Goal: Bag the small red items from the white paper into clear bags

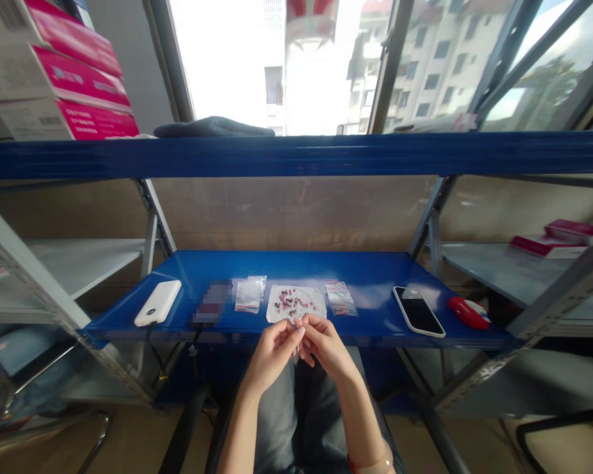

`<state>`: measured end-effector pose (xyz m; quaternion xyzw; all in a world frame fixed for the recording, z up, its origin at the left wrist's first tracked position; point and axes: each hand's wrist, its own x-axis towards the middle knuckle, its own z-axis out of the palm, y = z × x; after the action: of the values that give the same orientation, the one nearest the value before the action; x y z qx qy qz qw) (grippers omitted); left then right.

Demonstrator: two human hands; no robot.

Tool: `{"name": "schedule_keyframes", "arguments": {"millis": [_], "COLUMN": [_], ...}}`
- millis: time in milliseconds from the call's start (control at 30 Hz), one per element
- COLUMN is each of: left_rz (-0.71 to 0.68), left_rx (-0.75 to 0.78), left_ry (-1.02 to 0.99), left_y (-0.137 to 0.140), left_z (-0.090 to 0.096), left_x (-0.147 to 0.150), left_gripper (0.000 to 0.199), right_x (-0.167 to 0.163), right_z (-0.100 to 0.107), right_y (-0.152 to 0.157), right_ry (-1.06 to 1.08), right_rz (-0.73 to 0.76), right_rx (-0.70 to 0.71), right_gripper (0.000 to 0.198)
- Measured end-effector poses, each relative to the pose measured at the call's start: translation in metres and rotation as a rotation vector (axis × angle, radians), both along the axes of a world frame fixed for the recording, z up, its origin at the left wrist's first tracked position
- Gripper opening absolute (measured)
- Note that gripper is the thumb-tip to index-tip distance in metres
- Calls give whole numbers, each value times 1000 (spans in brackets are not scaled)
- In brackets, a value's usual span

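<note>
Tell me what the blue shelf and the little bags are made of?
The blue shelf looks like painted metal: smooth, glossy, with steel-looking legs. The little bags look like thin clear plastic, see-through and shiny. The hands pinch something too small to tell.

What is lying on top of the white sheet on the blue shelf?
Small dark red pieces lie scattered on the white sheet. Both hands cover its near edge.
</note>
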<state>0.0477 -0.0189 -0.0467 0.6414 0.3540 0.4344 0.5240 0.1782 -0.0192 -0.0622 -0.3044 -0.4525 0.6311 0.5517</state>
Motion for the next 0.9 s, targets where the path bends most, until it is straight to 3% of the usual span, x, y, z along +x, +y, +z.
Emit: {"name": "schedule_keyframes", "arguments": {"millis": [400, 567, 733, 900], "left_rz": [-126, -35, -29, 61], "left_rx": [-117, -130, -233, -279], "left_ry": [-145, -268, -392, -474], "left_y": [4, 7, 10, 14], "left_z": [-1, -10, -17, -19], "left_x": [-6, -2, 3, 5], "left_gripper": [29, 31, 28, 27], "right_x": [-5, -8, -12, -13], "right_z": [3, 4, 1, 2], "right_y": [-3, -3, -4, -5], "right_ry": [15, 33, -17, -11], "right_rz": [71, 56, 44, 51], "right_rx": [-3, 65, 131, 119], "right_gripper": [41, 38, 36, 36]}}
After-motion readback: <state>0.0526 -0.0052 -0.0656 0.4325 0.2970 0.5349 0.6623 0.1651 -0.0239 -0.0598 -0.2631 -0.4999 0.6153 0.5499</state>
